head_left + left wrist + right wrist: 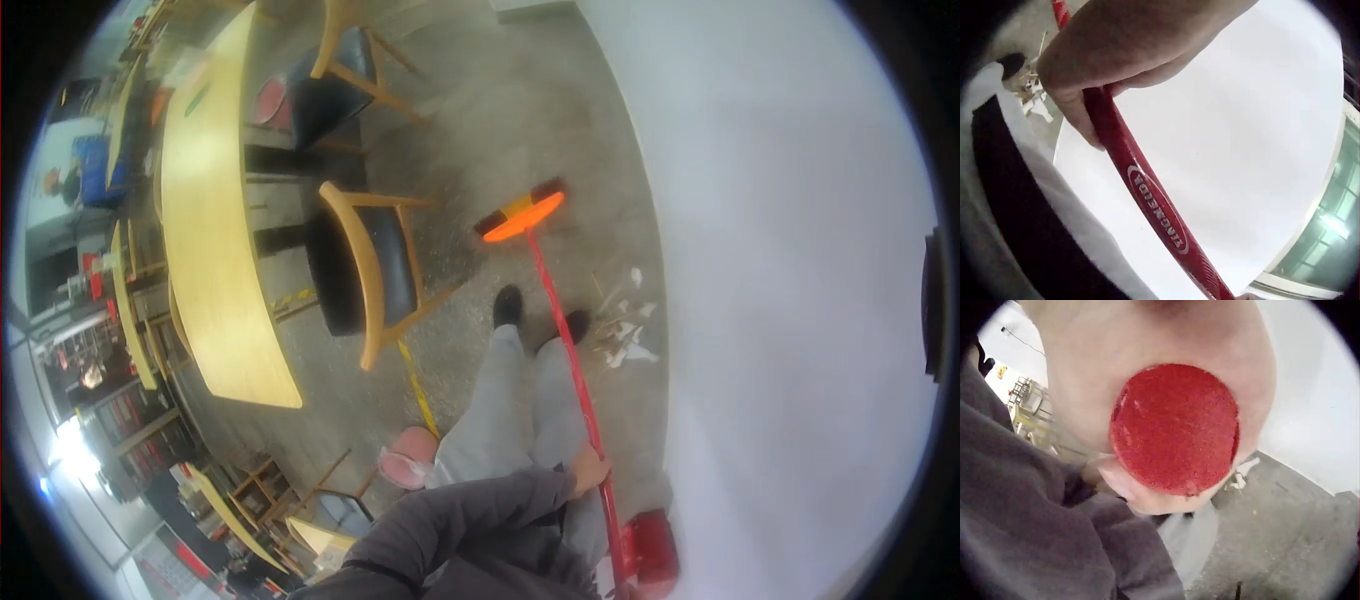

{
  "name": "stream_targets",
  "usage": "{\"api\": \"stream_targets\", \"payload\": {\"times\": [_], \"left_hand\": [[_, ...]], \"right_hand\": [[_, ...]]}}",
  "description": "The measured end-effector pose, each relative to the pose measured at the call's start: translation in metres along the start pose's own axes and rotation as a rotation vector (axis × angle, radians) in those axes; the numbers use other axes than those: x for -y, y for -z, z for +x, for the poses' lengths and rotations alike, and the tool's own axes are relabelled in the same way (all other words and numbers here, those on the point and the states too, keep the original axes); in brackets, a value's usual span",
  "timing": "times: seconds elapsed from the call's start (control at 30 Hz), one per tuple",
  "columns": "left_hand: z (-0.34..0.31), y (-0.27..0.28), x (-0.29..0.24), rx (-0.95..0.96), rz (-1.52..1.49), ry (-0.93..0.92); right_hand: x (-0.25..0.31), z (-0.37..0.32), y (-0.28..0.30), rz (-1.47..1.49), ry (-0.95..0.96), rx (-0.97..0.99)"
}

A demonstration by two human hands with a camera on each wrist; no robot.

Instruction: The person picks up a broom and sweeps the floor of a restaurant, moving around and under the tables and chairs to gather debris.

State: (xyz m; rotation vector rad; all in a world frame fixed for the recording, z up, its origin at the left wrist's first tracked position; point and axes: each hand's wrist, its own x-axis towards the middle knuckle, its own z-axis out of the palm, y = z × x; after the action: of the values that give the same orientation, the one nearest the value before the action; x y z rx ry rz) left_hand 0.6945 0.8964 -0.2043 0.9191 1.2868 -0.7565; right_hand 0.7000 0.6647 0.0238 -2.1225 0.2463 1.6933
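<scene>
A broom with an orange head point(525, 217) and dark and yellow bristles lies against the floor, its red handle point(572, 365) slanting back toward the body. Partway up the handle, the left hand point(588, 470) curls round it; the left wrist view shows the same left hand point(1129, 50) above the printed lettering on the handle point(1154, 206). The right hand point(1235, 375) wraps the handle's rounded red end point(1175, 428), and is hidden in the head view. White scraps and thin sticks point(630, 335) lie on the floor right of the feet.
A white wall point(780, 250) runs along the right. Wooden chairs point(370, 270) and a long light table point(215, 220) stand at the left. A pink bucket point(408, 458) is beside the legs, and a red container point(652, 550) is by the wall.
</scene>
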Motion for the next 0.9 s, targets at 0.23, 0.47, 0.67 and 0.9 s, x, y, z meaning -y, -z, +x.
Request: {"api": "stream_targets", "payload": {"times": [0.23, 0.47, 0.67, 0.9], "left_hand": [[0.062, 0.069, -0.030, -0.142, -0.184, -0.358], [0.116, 0.227, -0.160, -0.047, 0.002, -0.723], [0.106, 0.261, -0.185, -0.660, 0.972, -1.002], [0.115, 0.175, -0.139, -0.394, 1.560, -1.300]], "right_hand": [[0.068, 0.066, -0.073, 0.198, -0.042, 0.040], [0.260, 0.197, -0.130, 0.727, 0.093, 0.192], [0.311, 0.234, -0.170, 1.409, 0.096, 0.569], [0.177, 0.227, -0.119, 1.410, 0.064, 0.598]]}}
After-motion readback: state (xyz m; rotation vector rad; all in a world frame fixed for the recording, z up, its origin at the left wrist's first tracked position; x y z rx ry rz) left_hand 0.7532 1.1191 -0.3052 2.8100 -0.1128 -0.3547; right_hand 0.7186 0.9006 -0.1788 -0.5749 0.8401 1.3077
